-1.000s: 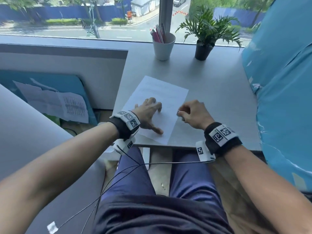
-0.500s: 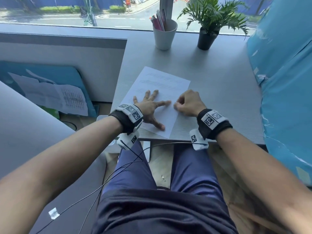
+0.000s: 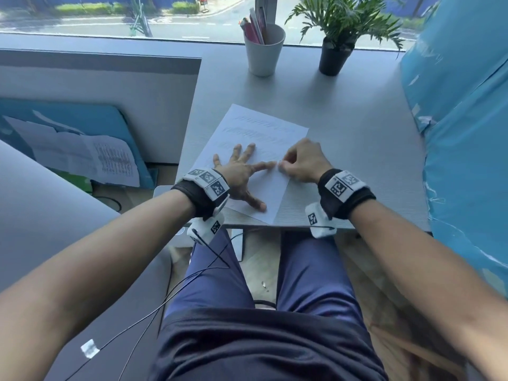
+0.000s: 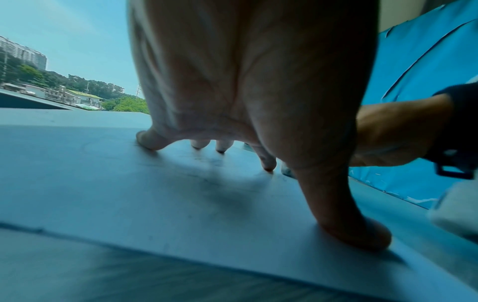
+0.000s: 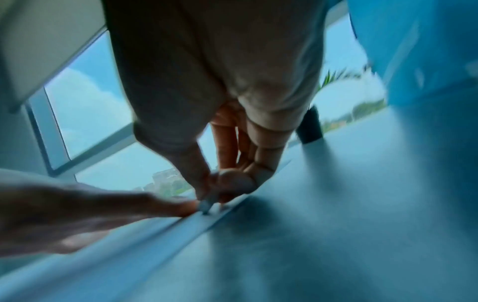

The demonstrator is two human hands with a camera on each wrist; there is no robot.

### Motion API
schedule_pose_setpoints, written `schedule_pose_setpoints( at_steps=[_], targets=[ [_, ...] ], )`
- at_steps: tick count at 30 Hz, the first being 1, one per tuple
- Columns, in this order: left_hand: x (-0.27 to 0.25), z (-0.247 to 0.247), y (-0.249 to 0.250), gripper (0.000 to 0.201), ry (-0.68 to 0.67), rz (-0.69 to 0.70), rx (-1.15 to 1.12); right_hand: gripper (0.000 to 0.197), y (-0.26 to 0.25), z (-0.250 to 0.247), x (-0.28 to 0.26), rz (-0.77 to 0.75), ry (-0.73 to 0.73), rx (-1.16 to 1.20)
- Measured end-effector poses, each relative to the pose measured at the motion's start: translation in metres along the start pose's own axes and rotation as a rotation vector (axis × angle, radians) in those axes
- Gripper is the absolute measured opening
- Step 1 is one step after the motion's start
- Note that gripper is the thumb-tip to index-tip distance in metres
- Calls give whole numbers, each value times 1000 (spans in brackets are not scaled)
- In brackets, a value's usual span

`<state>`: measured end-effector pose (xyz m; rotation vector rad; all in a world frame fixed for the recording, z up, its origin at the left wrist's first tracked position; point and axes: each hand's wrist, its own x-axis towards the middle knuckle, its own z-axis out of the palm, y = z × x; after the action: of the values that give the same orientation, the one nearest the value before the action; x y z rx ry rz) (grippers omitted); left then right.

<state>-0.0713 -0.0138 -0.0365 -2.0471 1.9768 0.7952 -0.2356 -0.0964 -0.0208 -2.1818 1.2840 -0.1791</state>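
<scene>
At the far left, loose printed pages [image 3: 110,160] lean on a blue board beside the grey desk [image 3: 357,133]. On the left front part of that desk lies the sheet of paper [image 3: 264,127]. It is white and flat, with a few faint grey rows of print across its far half, too pale to read. It is turned askew, so that one corner points toward the desk's front edge and ends just short of it. The left hand [image 3: 239,174] is spread wide over the near half of the sheet. The left wrist view shows the palm arched clear of the paper, with the fingertips [image 4: 147,141] and thumb pressing down. Its forefinger stretches rightward to the sheet's right edge, where the right hand [image 3: 302,160] has its fingers curled in. There thumb and forefinger pinch a small grey piece [image 5: 207,204] right at the paper's edge, too blurred to name, and the left forefinger's tip sits against it. Farther back, well apart from the sheet, stand a white cup [image 3: 264,56] with pens and, to its right, a potted plant [image 3: 334,59]. A blue covering [image 3: 461,105] bounds the desk's right side.
</scene>
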Motion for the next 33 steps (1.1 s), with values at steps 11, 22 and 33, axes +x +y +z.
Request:
schedule_pose_setpoints(
  at_steps=[11, 22, 33],
  targets=[
    [-2, 1, 1, 123, -16, -18, 10, 14, -11, 12, -7, -63, -104, -84],
    [1, 1, 0, 127, -29, -13, 27, 15, -4, 5, 0, -48, -74, -47],
    [-3, 2, 2, 126, -35, -25, 11, 14, -4, 0, 0, -81, -173, -69]
  ],
)
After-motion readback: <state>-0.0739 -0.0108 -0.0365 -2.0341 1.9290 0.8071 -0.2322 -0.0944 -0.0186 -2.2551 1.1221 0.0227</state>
